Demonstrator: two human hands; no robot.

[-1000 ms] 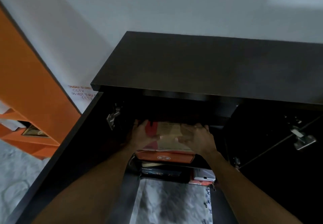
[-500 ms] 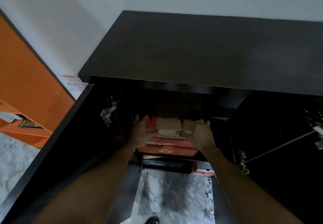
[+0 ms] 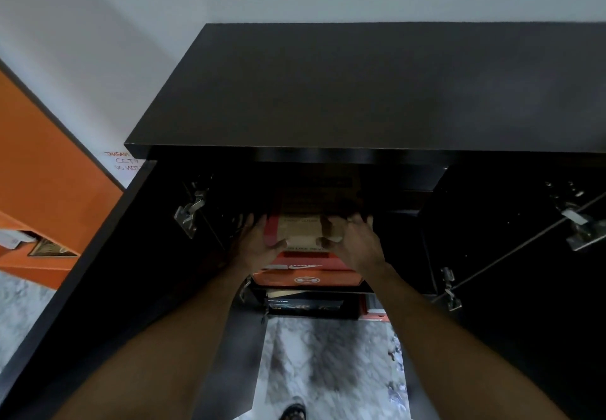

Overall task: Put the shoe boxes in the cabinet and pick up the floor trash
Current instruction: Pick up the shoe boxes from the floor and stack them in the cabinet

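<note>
A brown and red shoe box [image 3: 303, 227] lies on the upper shelf of the black cabinet [image 3: 360, 91], mostly under its top. My left hand [image 3: 254, 246] grips its left front corner and my right hand [image 3: 355, 244] grips its right front corner. Under it sit two orange shoe boxes [image 3: 306, 273], stacked. On the shelf below are a black shoe box [image 3: 308, 305] and part of an orange and white one [image 3: 373, 313]. The back of the held box is lost in shadow.
Both cabinet doors stand open, the left door [image 3: 108, 255] and the right door [image 3: 524, 288] flanking my arms, with metal hinges showing. An orange shelf unit [image 3: 42, 173] stands at left. Marble floor [image 3: 328, 354] lies below, with my shoe tip [image 3: 293, 411] at the bottom.
Both hands have pushed the brown and red box further back into the cabinet, so less of it shows. My view has shifted and a shoe tip has come into sight.
</note>
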